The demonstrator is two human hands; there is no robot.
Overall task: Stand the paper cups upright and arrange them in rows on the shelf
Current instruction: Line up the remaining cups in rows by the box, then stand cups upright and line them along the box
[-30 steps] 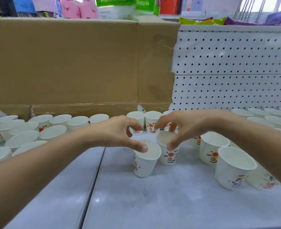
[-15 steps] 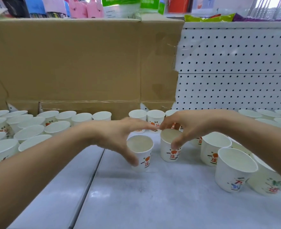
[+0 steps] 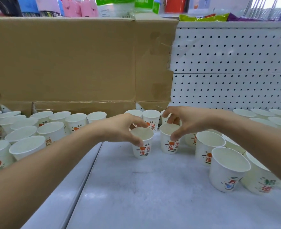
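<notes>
Left white paper cup (image 3: 142, 150) and right white paper cup (image 3: 169, 146), both red-printed, stand upright mid-frame on the pale grey shelf (image 3: 153, 204).
The left hand (image 3: 119, 128), fingers curled, pinches the left cup's rim; the right hand (image 3: 186, 121) pinches the right cup's likewise. A second ago the left cup leaned; now it stands straight, nearer the back row of cups (image 3: 151, 119) under the brown cardboard sheet (image 3: 70, 63).

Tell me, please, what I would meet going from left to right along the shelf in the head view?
Crowd of upright cups → left hand → cup it grips by the rim → cup under the right hand → right hand → blue-printed cup.
</notes>
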